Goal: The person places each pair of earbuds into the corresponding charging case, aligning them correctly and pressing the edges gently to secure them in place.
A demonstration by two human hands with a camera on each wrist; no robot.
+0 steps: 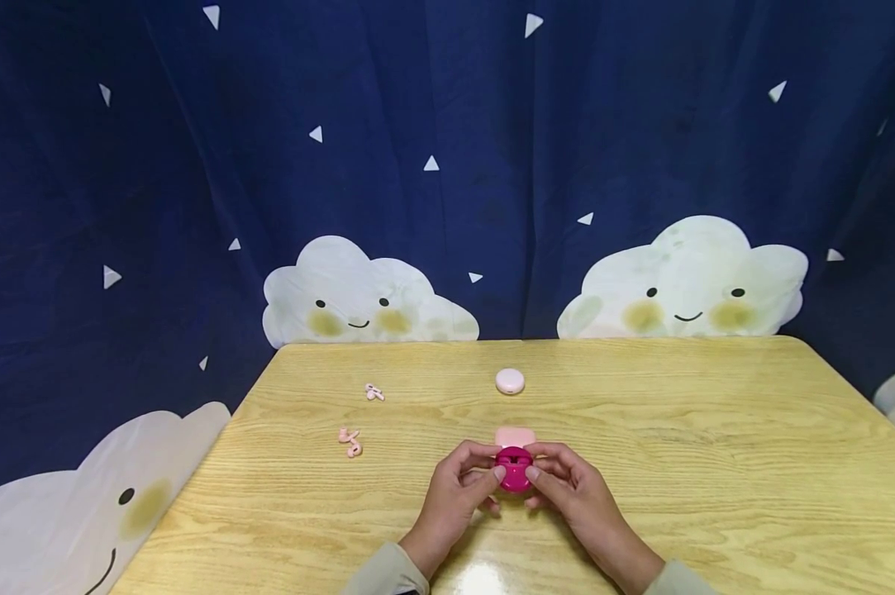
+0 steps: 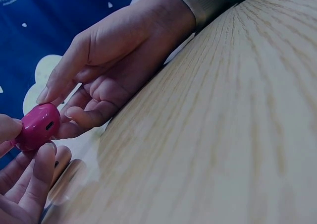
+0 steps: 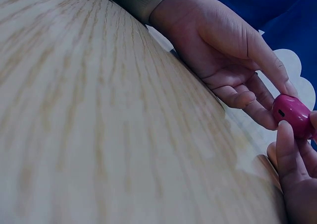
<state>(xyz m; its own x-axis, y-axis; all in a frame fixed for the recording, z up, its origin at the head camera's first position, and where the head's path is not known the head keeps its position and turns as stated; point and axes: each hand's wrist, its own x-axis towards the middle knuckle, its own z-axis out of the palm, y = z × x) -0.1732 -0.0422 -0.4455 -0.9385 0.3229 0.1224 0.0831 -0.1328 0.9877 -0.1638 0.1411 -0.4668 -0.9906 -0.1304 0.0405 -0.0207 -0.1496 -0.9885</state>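
Both hands hold a small magenta earbud case (image 1: pixel 516 478) just in front of the person, near the table's front. Its lid looks raised, and a dark recess shows inside in the head view. The left hand (image 1: pixel 458 492) pinches the left side between thumb and fingers. On the opposite side, the right hand (image 1: pixel 577 494) pinches it the same way. A small dark port marks the glossy shell of the case (image 2: pixel 35 130) in the left wrist view. Right behind it lies a pink case (image 1: pixel 516 435), partly hidden by the magenta one.
A pale pink round case (image 1: pixel 510 380) stands farther back on the wooden table (image 1: pixel 678 430). To the left lie a pale pair of earbuds (image 1: pixel 373 392) and a pink pair of earbuds (image 1: pixel 354 449). A blue curtain (image 1: pixel 492 107) with clouds hangs behind the table's far edge.
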